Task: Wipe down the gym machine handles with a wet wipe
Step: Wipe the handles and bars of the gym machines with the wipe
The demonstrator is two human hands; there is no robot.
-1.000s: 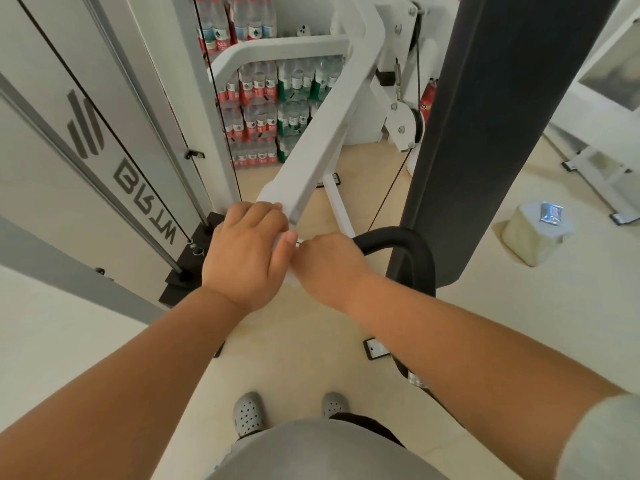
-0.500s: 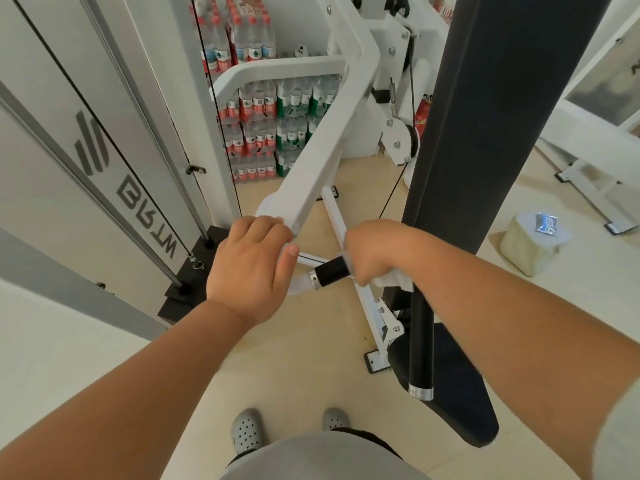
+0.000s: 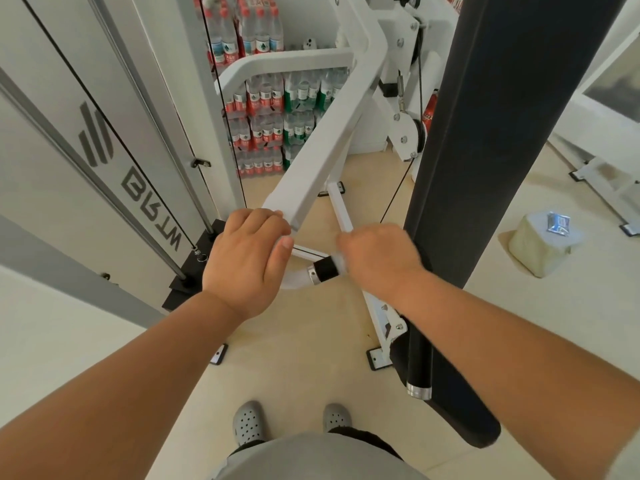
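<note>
A white machine arm (image 3: 322, 161) slopes down toward me and ends in a curved white tube with a black handle grip (image 3: 325, 270). My left hand (image 3: 242, 261) grips the end of the white arm, thumb on the curved tube. My right hand (image 3: 379, 259) is curled round the black handle with a white wet wipe (image 3: 338, 262) under its fingers; only a blurred edge of the wipe shows. Most of the handle is hidden by this hand.
A tall black pad (image 3: 485, 133) stands right of my right hand, with a second black handle (image 3: 419, 368) hanging below it. Stacked water bottles (image 3: 277, 116) fill the back. A pale block with a wipe packet (image 3: 557, 223) sits on the floor at right.
My right hand has slid leftward along the black handle toward the left hand, covering more of it. The left hand has stayed on the arm's end.
</note>
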